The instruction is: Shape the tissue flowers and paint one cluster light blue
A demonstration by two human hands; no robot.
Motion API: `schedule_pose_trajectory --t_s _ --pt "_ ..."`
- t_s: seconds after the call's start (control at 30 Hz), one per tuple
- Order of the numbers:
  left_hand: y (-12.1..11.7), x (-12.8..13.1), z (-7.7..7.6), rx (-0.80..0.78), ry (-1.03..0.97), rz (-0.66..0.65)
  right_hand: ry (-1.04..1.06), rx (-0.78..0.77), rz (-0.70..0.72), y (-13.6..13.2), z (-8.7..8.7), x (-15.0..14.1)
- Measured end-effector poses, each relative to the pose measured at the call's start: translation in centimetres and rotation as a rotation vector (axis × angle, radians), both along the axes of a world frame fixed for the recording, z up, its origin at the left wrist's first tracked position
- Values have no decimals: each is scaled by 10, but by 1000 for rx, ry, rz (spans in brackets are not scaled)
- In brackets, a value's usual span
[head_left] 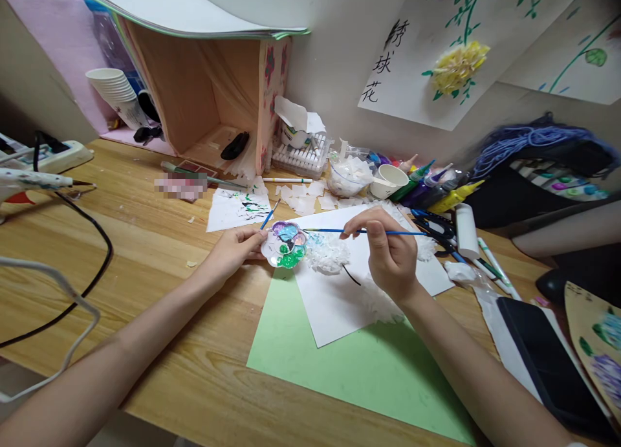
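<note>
My left hand point(240, 245) grips a small flower-shaped paint palette point(270, 251) by its left edge, with purple, blue and green paint in its wells. A second blue paintbrush point(268, 219) sticks up beside my left fingers. My right hand point(388, 253) is closed around a long blue paintbrush point(330, 231), its tip at the palette's right rim. Below lies a white paper sheet point(323, 317) bearing white ruffled paper flowers point(327, 258), one tinged light blue, and a short dark stem line. The sheet rests on green paper point(301, 363).
Behind the sheet stand a paper cup point(387, 180), a bowl of paper scraps point(350, 175) and paint bottles point(453, 196). Scissors point(431, 224) and a phone point(543, 350) lie right. A glue gun point(33, 178) and cables point(104, 237) are left. An open box point(194, 91) stands behind.
</note>
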State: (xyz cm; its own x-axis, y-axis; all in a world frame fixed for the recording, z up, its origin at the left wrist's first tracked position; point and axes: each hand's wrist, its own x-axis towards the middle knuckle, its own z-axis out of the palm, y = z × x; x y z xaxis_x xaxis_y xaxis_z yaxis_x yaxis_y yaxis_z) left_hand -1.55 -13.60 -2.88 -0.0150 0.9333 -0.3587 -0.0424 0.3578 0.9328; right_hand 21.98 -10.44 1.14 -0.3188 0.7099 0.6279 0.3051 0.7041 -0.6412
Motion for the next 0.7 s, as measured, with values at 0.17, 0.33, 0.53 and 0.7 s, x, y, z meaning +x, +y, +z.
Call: schedule_pose_trajectory --t_s 0.17,0.33,0.53,0.7 --pt "-1 1 2 8 -4 13 25 37 14 -2 0 -1" --pt "-1 1 0 2 -36 14 -87 31 94 -2 -4 -2" --pt "-1 1 -1 10 -48 1 -98 39 101 -2 -5 -3" --pt "-1 0 0 9 -22 3 59 -6 42 -5 3 -4"
